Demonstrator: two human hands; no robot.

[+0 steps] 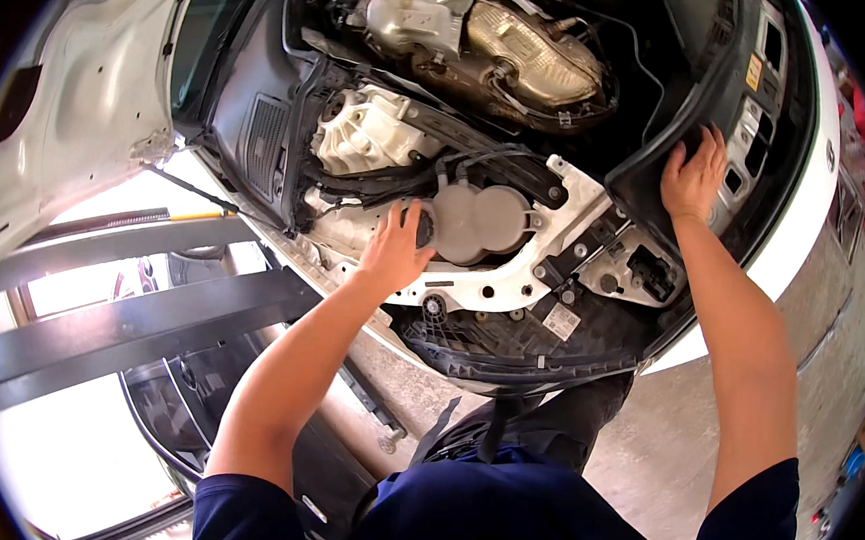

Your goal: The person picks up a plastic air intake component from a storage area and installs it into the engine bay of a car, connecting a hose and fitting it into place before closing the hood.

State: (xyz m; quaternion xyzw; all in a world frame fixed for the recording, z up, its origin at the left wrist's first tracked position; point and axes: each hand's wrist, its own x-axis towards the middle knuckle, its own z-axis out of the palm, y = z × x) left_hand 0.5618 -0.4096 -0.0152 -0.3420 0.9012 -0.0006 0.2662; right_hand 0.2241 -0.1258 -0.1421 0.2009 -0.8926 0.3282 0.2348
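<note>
Left hand (394, 252): fingers curled by dark cap (425, 227), left edge of grey tank (484, 223); grip, cannot tell. Right hand (694, 183): fingers spread, unclenched, on black trim (645, 177). Risk: fingertips slipping, if purchase poor.

Engine bay (463, 294) with grey reservoir (478, 221)

Shows as a grey, twin-lobed plastic reservoir (481, 221) with a dark round cap (424, 229), partly hidden, seated just beside a white metal panel (506, 294). Includes, farther right, a curved black trim strip (644, 170).
</note>
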